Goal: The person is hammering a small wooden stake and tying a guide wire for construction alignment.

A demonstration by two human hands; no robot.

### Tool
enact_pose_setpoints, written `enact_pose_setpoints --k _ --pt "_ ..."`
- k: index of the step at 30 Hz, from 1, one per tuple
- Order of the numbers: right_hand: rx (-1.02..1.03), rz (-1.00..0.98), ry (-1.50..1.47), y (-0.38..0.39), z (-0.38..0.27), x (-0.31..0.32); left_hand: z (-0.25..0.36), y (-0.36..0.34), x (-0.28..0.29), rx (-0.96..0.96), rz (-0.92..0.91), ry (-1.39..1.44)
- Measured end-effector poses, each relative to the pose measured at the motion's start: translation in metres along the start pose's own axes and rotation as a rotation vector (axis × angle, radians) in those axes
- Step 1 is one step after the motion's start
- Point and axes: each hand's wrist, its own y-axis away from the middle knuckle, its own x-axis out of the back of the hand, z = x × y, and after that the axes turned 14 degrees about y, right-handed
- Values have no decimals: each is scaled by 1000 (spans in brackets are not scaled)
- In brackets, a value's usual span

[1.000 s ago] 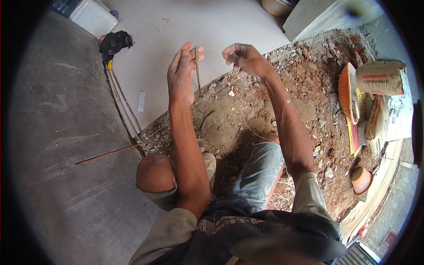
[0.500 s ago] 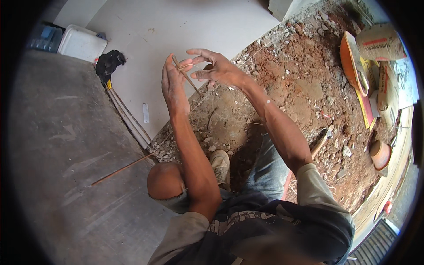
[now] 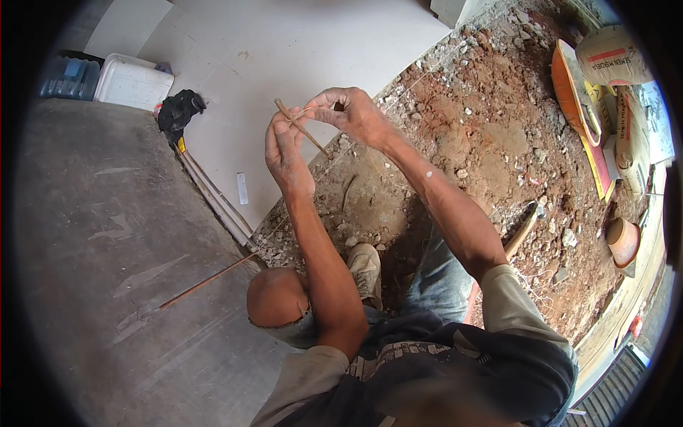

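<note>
A thin brown stake (image 3: pixel 311 137) slants between my hands, its thicker upper end near my fingertips and its lower end over the edge of the soil. Pale string is wound about its upper part. My left hand (image 3: pixel 286 146) is closed, thumb and fingertips pinching at the string against the stake's left side. To the right of the stake, my right hand (image 3: pixel 356 116) pinches the string (image 3: pixel 304 114) between thumb and fingers. The exact lie of the string under the fingertips is too small to make out.
Rubbly reddish soil (image 3: pixel 491 135) meets a pale smooth floor (image 3: pixel 235 43). A hammer (image 3: pixel 526 229) lies on the soil. At right are an orange basin (image 3: pixel 562 85), cement bags (image 3: pixel 613 57) and a clay-coloured pot (image 3: pixel 623 240). At left, a rusty rod (image 3: pixel 206 281) rests on grey concrete (image 3: pixel 92 213).
The left fingers have closed from a flat, stretched pose into a pinch at the stake. My right hand's spread fingers have come together on the string.
</note>
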Motion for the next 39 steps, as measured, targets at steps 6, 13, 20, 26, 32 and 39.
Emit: enact_pose_setpoints --k 6,13,20,26,32,39 --pt "-72 -91 -1 -3 0 1 -4 -3 3 -8 5 -14" --pt "-11 -173 197 -11 11 -11 -25 1 29 -17 -21 -142" --pt "-130 -221 529 1 37 -35 -50 11 39 12 52 -370" --pt "-93 -223 534 7 58 -52 -74 19 45 18 34 -391" --pt "-40 -61 524 12 48 -45 -61 14 34 -64 63 -429" --pt "-5 -134 675 11 62 -50 -79 17 49 14 74 -604"
